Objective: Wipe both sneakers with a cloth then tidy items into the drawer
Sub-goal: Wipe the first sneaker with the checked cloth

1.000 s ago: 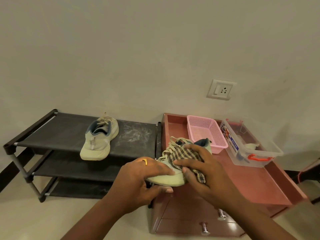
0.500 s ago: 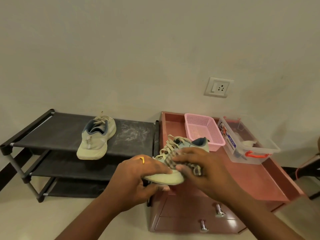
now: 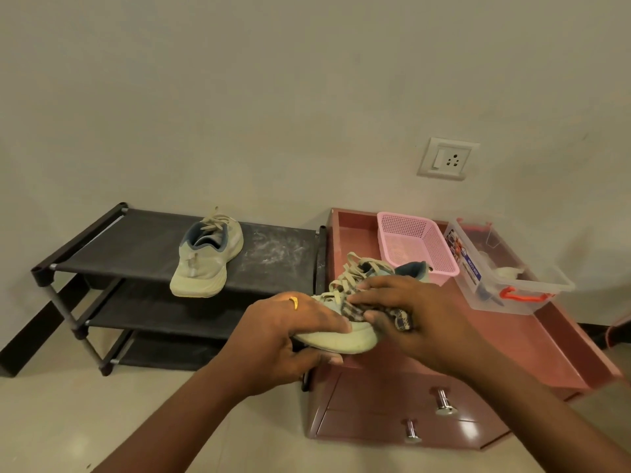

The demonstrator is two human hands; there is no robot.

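Note:
My left hand [image 3: 286, 336] grips the toe of a pale green sneaker [image 3: 345, 339], held above the front left corner of a reddish drawer cabinet [image 3: 532, 339]. My right hand [image 3: 413, 312] holds a checked cloth [image 3: 399, 315] pressed against the sneaker's side, just below the laces. The second pale green sneaker [image 3: 205, 264] stands alone on the top shelf of a black shoe rack [image 3: 112, 250] to the left. Two closed drawers with metal knobs [image 3: 444, 402] face me below my hands.
A pink mesh basket [image 3: 415, 245] and a clear plastic box [image 3: 512, 271] with red clasps stand at the back of the cabinet top. A wall socket [image 3: 447, 158] is above them. White dust marks the rack's top shelf.
The cloth under my right hand has slid back and forth over the sneaker's laces and side, now bunched lower near the toe. My left hand keeps its grip on the toe.

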